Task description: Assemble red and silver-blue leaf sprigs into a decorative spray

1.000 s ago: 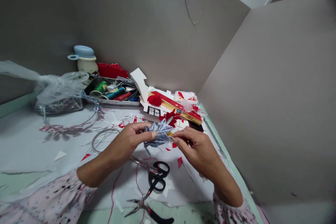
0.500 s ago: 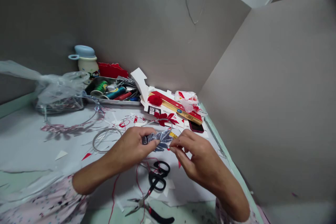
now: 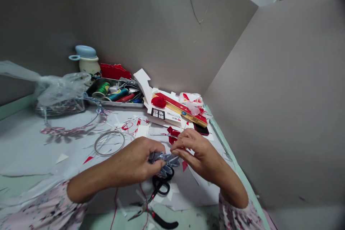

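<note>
Between thumb and fingers, my left hand [image 3: 142, 160] holds a cluster of blue-grey fabric petals [image 3: 168, 161] over the paper-covered table. My right hand [image 3: 195, 151] is pinched closed at the cluster's upper right; what its fingertips hold is too small to make out. A red leaf-shaped piece [image 3: 172, 134] with a pale stem shows just behind the right fingers. Black-handled scissors [image 3: 161, 185] lie partly hidden under the cluster, above pliers [image 3: 147, 209] with dark handles.
A metal tray [image 3: 121, 104] of thread spools and tools stands at the back, beside a blue-lidded bottle [image 3: 90, 65] and plastic bag [image 3: 61, 91]. A wire coil [image 3: 109, 143], white box [image 3: 165, 115] and phone [image 3: 201, 129] lie around; red threads trail in front.
Both hands and the blue-grey cluster have shifted, the cluster down over the scissors. The red leaf-shaped piece has turned and moved down beside my right hand, uncovering the white box's front.
</note>
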`<state>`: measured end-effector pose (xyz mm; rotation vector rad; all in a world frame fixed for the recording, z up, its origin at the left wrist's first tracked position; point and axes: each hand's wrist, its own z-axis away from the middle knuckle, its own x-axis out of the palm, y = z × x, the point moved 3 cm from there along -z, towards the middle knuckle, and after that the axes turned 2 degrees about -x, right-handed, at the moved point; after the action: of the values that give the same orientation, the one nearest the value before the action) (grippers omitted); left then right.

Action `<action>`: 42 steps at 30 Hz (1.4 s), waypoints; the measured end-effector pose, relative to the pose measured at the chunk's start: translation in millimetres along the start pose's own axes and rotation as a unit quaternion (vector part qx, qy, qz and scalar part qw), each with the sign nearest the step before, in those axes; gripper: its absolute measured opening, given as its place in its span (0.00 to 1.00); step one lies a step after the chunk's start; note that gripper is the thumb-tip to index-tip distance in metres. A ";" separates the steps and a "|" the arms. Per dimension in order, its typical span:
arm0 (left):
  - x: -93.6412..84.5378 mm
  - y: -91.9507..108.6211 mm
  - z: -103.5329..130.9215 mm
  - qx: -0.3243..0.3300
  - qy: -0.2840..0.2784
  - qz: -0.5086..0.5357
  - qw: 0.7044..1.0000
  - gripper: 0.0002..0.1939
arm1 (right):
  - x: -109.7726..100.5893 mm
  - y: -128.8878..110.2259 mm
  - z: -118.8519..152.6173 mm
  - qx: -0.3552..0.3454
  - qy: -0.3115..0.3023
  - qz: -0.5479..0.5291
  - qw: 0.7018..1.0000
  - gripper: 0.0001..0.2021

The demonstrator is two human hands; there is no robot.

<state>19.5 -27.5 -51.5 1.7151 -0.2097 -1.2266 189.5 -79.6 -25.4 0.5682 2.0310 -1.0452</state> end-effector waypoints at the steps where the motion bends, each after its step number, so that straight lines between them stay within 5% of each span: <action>1: -0.3 -0.1 0.5 -0.002 -0.009 0.009 1.000 0.08 | -0.9 0.7 0.1 0.001 -0.001 -0.007 1.000 0.05; 22: 9.9 6.8 11.4 0.072 -0.131 0.155 0.976 0.05 | -8.3 23.3 5.8 0.079 -0.088 -0.211 0.970 0.05; 31: 13.3 6.4 10.9 0.060 -0.181 0.255 0.948 0.08 | -2.8 42.7 13.3 0.144 -0.105 -0.399 0.900 0.07; 36: 15.5 0.8 9.2 0.036 -0.170 0.367 0.914 0.09 | 10.4 50.2 10.1 0.179 -0.087 -0.445 0.873 0.06; 42: 22.5 -13.0 2.9 0.022 -0.100 0.558 0.823 0.12 | 35.1 69.1 7.0 0.213 -0.042 -0.543 0.811 0.14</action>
<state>23.0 -36.5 -75.9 1.1154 -1.1883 -0.4785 217.5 -44.9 -89.1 -0.5621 1.9935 -2.1597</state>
